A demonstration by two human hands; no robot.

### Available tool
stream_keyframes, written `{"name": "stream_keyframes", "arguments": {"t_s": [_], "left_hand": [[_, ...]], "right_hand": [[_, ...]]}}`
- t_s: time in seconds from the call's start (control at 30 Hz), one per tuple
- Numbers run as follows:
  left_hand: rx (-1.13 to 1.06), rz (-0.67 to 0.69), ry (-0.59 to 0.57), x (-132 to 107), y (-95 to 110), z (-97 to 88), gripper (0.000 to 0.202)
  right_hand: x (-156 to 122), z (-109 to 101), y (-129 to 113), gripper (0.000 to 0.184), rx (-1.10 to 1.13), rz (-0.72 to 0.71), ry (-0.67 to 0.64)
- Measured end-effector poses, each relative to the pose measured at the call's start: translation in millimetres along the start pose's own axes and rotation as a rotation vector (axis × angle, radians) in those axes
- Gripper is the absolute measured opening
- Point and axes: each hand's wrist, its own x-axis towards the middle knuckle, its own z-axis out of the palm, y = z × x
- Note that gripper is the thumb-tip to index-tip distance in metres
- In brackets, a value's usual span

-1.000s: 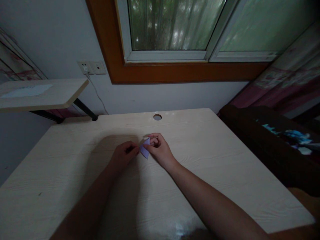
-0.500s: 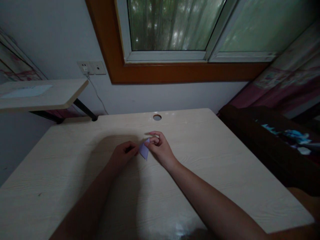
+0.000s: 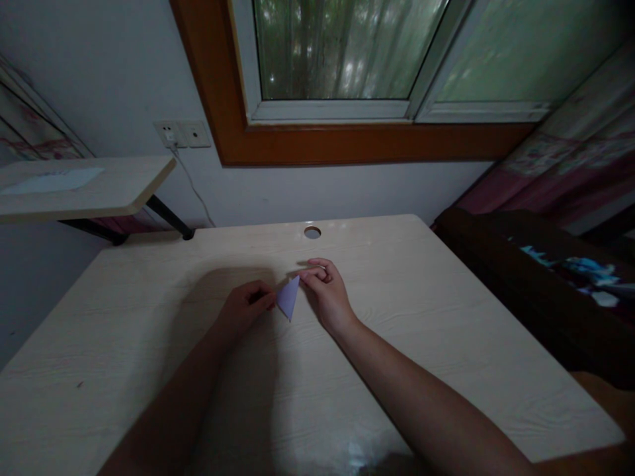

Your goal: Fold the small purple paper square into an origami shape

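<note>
Between my two hands is a small folded piece of purple paper [image 3: 288,297], roughly triangular, with one point towards me. My left hand [image 3: 249,299] has its thumb and fingers closed at the paper's left corner. At the upper right corner, the thumb and index finger of my right hand [image 3: 325,287] pinch the tip, while its other fingers are partly curled. Both hands are low over the pale wooden desk [image 3: 387,291]. Whether the paper rests on the desktop or is held just above it, I cannot tell.
A raised shelf [image 3: 143,188] on black legs stands at the back left with a pale sheet [image 3: 52,180] on it. A round hole [image 3: 312,232] sits near the desk's back edge. A white cable [image 3: 191,182] hangs from the wall socket [image 3: 181,134]. A window is ahead.
My right hand has moved slightly to the right and its grip has shifted to the paper's upper tip, so more of the paper shows. My left hand stays in place.
</note>
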Motion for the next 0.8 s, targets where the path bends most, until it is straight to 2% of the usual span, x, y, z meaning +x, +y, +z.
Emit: {"name": "stream_keyframes", "arguments": {"t_s": [0.1, 0.17, 0.37, 0.43, 0.8], "left_hand": [[-0.020, -0.012, 0.017, -0.6, 3.7, -0.6, 0.019], [-0.035, -0.016, 0.034, -0.5, 4.3, -1.0, 0.020], [-0.047, -0.017, 0.062, 2.1, -0.6, -2.4, 0.024], [-0.052, -0.020, 0.065, 2.5, -0.6, -2.7, 0.024], [-0.077, -0.044, 0.099, 3.4, 0.4, -2.1, 0.022]], "right_hand": [[1.8, -1.4, 2.2, 0.031, 0.014, 0.001, 0.012], [1.8, -1.5, 2.7, 0.028, -0.011, 0.016, -0.027], [-3.3, -1.6, 3.1, 0.024, -0.392, 0.063, -0.350], [-4.4, -1.9, 3.8, 0.023, -0.437, 0.070, -0.388], [-3.6, -1.6, 6.5, 0.022, -0.397, 0.095, -0.263]]}}
